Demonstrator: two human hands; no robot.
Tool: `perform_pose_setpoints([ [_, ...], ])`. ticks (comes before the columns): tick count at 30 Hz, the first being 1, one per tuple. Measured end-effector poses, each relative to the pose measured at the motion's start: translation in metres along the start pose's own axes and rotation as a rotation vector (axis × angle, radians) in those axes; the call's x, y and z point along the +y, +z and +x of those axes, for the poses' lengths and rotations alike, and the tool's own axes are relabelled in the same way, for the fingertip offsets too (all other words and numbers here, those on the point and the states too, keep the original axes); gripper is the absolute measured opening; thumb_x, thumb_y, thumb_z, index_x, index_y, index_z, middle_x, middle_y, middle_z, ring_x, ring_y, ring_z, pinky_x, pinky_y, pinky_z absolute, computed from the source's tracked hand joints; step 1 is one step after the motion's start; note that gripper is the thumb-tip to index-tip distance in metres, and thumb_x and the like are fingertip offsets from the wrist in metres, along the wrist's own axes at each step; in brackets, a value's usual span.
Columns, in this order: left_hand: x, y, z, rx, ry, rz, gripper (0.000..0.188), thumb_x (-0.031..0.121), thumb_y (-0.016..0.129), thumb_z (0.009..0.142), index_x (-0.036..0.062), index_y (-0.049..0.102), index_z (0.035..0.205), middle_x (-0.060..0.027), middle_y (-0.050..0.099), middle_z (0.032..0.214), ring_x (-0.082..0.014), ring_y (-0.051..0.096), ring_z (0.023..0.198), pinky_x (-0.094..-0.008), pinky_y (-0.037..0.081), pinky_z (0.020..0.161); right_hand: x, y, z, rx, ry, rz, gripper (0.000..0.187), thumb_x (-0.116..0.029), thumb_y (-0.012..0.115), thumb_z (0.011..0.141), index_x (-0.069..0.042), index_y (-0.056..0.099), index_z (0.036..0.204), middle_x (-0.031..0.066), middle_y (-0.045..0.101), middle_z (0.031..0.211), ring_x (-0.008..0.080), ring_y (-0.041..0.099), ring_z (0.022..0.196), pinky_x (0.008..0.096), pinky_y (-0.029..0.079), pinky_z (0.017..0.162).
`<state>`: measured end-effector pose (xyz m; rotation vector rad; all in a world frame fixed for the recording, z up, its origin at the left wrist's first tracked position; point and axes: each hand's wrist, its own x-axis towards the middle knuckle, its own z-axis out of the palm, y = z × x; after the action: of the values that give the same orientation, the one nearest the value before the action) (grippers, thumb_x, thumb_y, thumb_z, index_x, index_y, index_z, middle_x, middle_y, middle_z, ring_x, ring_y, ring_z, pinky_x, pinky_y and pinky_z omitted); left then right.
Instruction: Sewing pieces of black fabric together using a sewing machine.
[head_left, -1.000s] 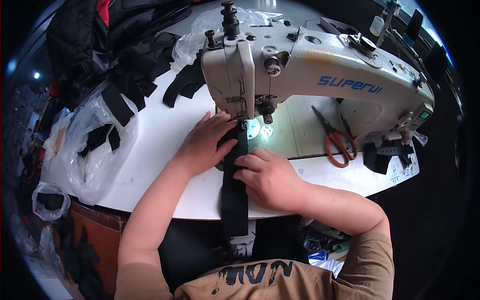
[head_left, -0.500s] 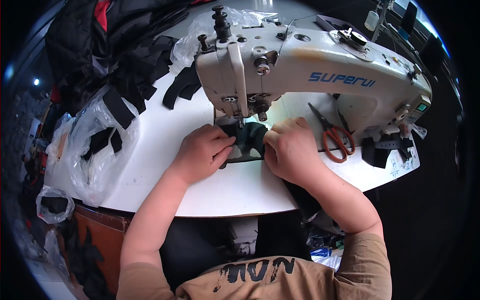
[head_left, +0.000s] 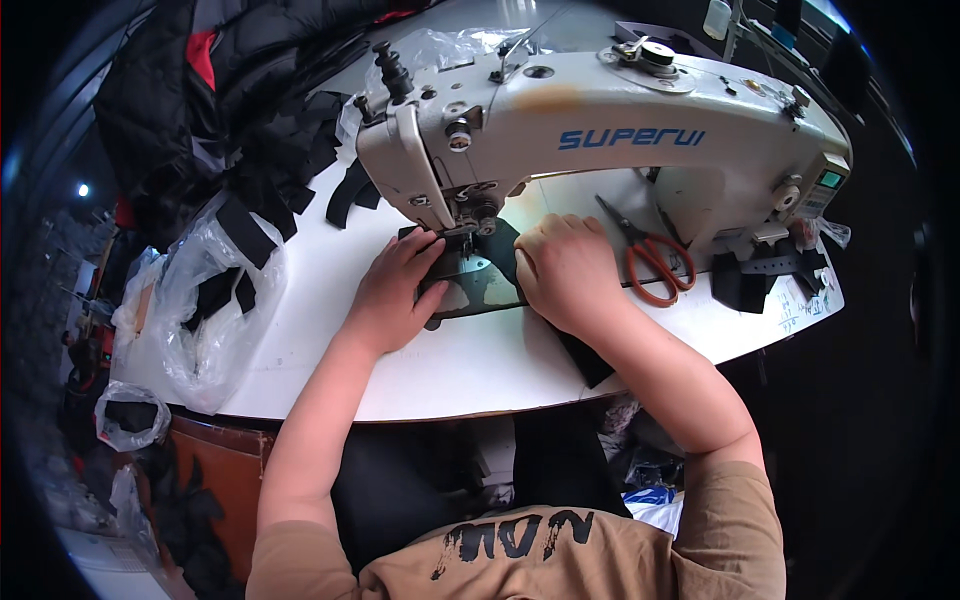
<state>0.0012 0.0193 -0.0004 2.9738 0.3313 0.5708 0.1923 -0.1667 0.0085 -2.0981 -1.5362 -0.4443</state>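
The strip (head_left: 498, 247) may turn crooked if the right hand (head_left: 568, 268), apparently pinching it, pulls while the left hand (head_left: 391, 293), fingers spread, presses weakly.

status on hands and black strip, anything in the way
Right hand closed on black strip. Left hand spread at left of machine bed. Orange-handled scissors just right of right hand; nothing seen blocking strip.
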Motion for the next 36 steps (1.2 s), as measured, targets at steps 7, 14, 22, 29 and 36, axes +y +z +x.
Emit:
perform_pose_setpoints([
  [7,0.003,0.002,0.000,-0.012,-0.067,-0.134,0.041,0.015,0.067,0.096,0.0090,0.063,0.137,-0.0129,0.058,0.144,-0.0346,0.053,0.136,-0.0428,0.044,0.115,0.007,0.003,0.001,0.000,0.063,-0.001,0.013,-0.018,0.067,0.087,-0.008,0.075,0.087,0.0139,0.068,0.092,0.0327,0.066,0.092,0.0444,0.048,0.086],
  [14,-0.024,0.006,0.035,-0.012,-0.191,-0.056,0.041,0.019,0.069,0.095,0.0048,0.063,0.133,-0.0172,0.063,0.136,-0.0382,0.056,0.132,-0.0458,0.045,0.113,0.003,-0.001,0.003,-0.024,0.069,0.016,0.015,-0.016,0.065,0.085,-0.007,0.076,0.089,0.0153,0.070,0.093,0.0325,0.067,0.092,0.0438,0.048,0.086],
  [22,-0.018,0.003,0.079,-0.086,-0.269,-0.200,0.051,0.023,0.077,0.088,0.0055,0.062,0.133,-0.0214,0.065,0.132,-0.0379,0.059,0.128,-0.0436,0.048,0.108,0.013,0.005,0.000,-0.031,0.078,-0.013,0.014,-0.017,0.066,0.086,-0.007,0.075,0.088,0.0142,0.069,0.091,0.0320,0.066,0.092,0.0441,0.048,0.086],
  [29,-0.080,-0.006,0.069,0.160,-0.231,-0.017,0.027,0.015,0.068,0.091,0.0105,0.070,0.118,-0.0183,0.074,0.112,-0.0383,0.069,0.109,-0.0464,0.054,0.092,0.009,0.019,0.001,-0.022,0.077,-0.029,0.016,-0.019,0.068,0.087,-0.007,0.073,0.096,0.0143,0.067,0.097,0.0322,0.065,0.096,0.0441,0.051,0.084],
  [36,-0.067,-0.094,0.018,0.035,-0.567,0.142,0.023,0.020,0.074,0.091,0.0043,0.069,0.107,-0.0189,0.073,0.102,-0.0378,0.069,0.098,-0.0442,0.054,0.084,0.010,0.012,0.003,-0.086,0.130,-0.011,0.039,-0.032,0.074,0.089,-0.008,0.065,0.118,0.0158,0.066,0.107,0.0342,0.064,0.104,0.0453,0.054,0.086],
])
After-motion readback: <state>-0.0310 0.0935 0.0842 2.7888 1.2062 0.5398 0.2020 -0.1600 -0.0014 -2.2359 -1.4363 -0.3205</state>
